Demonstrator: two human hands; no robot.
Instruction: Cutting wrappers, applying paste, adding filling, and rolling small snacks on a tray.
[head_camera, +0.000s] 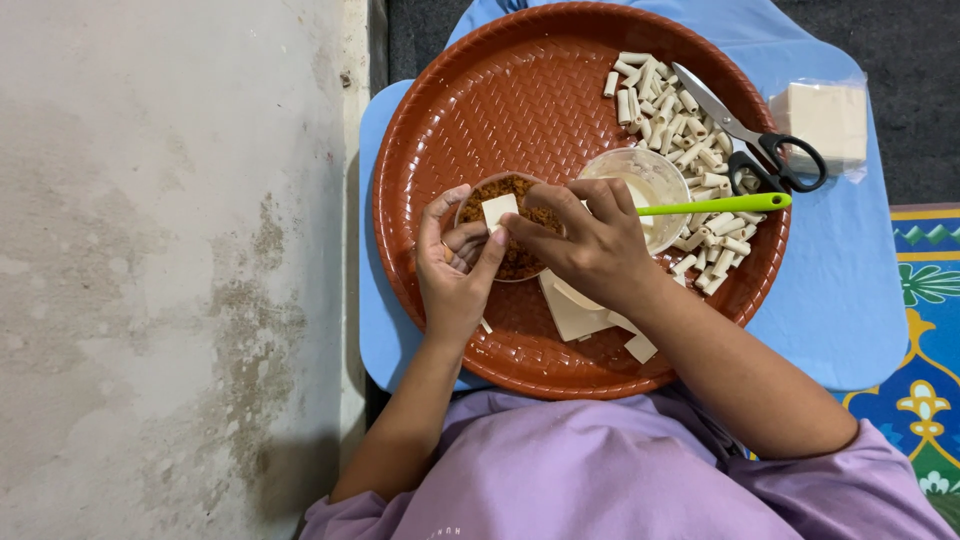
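Observation:
On a round brown tray (460, 110) stands a small clear bowl of brown crumbs (520, 262). My left hand (452, 268) cups that bowl from the left side. A small pale square piece (498, 210) lies on the crumbs, and the fingertips of my right hand (590, 245) pinch it from the right. Under my right wrist lie flat pale sheets (572, 312).
A second clear bowl (650, 180) with a green-handled utensil (715, 205) sits right of my hands. Short pasta tubes (665, 115) and scissors (755, 140) lie at the tray's far right. A wrapped pale block (825, 120) rests on the blue mat (840, 290). Grey floor spreads left.

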